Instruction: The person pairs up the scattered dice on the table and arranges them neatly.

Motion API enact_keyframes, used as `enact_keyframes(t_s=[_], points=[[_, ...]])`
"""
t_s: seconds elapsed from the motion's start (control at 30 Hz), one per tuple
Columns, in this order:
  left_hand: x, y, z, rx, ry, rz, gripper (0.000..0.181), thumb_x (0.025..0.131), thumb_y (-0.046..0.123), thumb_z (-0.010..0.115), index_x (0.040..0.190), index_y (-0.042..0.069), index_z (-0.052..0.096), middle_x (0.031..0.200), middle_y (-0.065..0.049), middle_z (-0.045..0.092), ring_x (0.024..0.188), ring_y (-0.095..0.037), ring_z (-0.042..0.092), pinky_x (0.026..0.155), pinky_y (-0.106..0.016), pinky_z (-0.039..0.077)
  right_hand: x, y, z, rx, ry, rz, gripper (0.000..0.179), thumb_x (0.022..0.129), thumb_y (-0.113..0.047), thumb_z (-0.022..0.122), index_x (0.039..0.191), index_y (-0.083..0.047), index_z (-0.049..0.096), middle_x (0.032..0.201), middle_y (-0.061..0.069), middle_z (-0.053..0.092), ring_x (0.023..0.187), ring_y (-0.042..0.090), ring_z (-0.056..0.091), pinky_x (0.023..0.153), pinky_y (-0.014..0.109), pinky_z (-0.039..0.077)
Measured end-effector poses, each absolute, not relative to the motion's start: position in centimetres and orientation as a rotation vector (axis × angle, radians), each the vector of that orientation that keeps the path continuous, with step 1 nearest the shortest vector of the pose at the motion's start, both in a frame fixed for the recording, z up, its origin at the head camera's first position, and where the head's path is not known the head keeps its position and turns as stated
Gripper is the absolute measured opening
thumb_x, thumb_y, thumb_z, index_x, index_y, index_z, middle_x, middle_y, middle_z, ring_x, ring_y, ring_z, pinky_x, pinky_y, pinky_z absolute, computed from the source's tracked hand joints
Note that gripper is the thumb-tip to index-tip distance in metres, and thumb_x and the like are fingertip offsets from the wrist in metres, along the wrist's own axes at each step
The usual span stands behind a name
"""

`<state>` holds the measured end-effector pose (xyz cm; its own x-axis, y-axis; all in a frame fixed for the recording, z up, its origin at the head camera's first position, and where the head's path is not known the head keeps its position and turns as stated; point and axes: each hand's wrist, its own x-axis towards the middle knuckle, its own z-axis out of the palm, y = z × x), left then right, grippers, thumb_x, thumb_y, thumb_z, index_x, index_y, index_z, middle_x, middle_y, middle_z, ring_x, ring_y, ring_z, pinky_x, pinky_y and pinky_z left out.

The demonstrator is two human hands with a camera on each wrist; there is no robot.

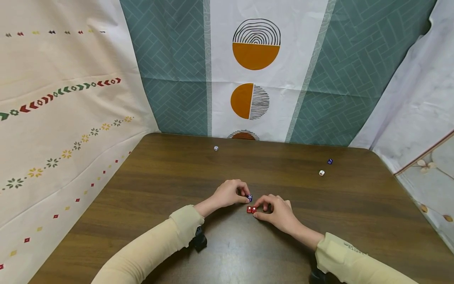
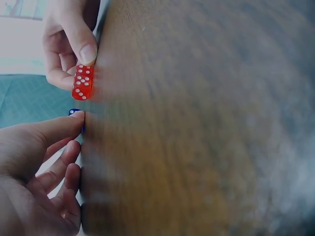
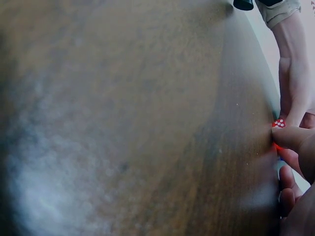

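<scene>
Red dice [image 1: 251, 210] sit touching, the right hand [image 1: 276, 211] pinching the pair's right end; just beyond them, the left hand [image 1: 229, 194] pinches a blue die [image 1: 250, 198]. Light, even pressure (dice skid easily, I'd judge) should keep both rows square.

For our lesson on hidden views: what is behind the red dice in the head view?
Just behind the red dice is a blue die, pinched by the left hand. The dice's far faces and the table under them are covered.
</scene>
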<state>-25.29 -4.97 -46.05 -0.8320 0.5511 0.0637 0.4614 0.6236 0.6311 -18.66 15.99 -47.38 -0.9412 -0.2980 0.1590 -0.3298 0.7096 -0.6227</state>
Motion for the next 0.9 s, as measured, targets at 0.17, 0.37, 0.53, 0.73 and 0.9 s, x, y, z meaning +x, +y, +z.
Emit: enact_keyframes(t_s=[0.17, 0.37, 0.53, 0.73, 0.9], points=[[-25.38, -4.91, -46.01, 0.846, 2.715, 0.977, 0.010, 0.082, 0.022, 0.081, 0.086, 0.018, 0.073, 0.081, 0.003, 0.063, 0.070, -0.007, 0.051, 0.059, -0.021, 0.038, -18.71, 16.01, -47.40, 0.531, -2.855, 1.047, 0.020, 0.076, -0.031, 0.084, 0.089, -0.035, 0.070, 0.073, -0.012, 0.054, 0.071, 0.007, 0.045, 0.072, 0.033, 0.024], [-25.47, -4.86, -46.03, 0.838, 2.713, 0.965, 0.011, 0.082, 0.023, 0.082, 0.086, 0.019, 0.073, 0.081, 0.004, 0.063, 0.071, -0.006, 0.052, 0.061, -0.021, 0.038, -18.68, 16.03, -47.42, 0.534, -2.857, 1.053, 0.019, 0.077, -0.031, 0.084, 0.089, -0.035, 0.070, 0.074, -0.012, 0.054, 0.072, 0.008, 0.045, 0.072, 0.033, 0.023], [-25.46, -4.86, -46.00, 0.834, 2.704, 0.971, 0.011, 0.082, 0.022, 0.082, 0.086, 0.019, 0.073, 0.080, 0.005, 0.063, 0.072, -0.006, 0.051, 0.062, -0.021, 0.038, -18.61, 16.04, -47.46, 0.532, -2.857, 1.063, 0.019, 0.077, -0.031, 0.084, 0.090, -0.034, 0.070, 0.074, -0.011, 0.054, 0.072, 0.008, 0.045, 0.072, 0.033, 0.023], [-25.46, -4.90, -46.02, 0.842, 2.700, 0.970, 0.010, 0.082, 0.022, 0.081, 0.085, 0.019, 0.073, 0.079, 0.005, 0.062, 0.072, -0.007, 0.051, 0.063, -0.021, 0.038, -18.59, 16.02, -47.44, 0.540, -2.848, 1.063, 0.020, 0.077, -0.030, 0.084, 0.090, -0.034, 0.070, 0.074, -0.011, 0.054, 0.073, 0.008, 0.045, 0.073, 0.034, 0.023], [-25.52, -4.86, -46.05, 0.848, 2.693, 0.978, 0.010, 0.082, 0.021, 0.081, 0.085, 0.018, 0.073, 0.078, 0.005, 0.061, 0.071, -0.007, 0.051, 0.063, -0.021, 0.038, -18.63, 16.09, -47.21, 0.565, -2.856, 1.043, 0.020, 0.077, -0.031, 0.084, 0.090, -0.034, 0.069, 0.074, -0.012, 0.055, 0.071, 0.007, 0.044, 0.072, 0.033, 0.023]])
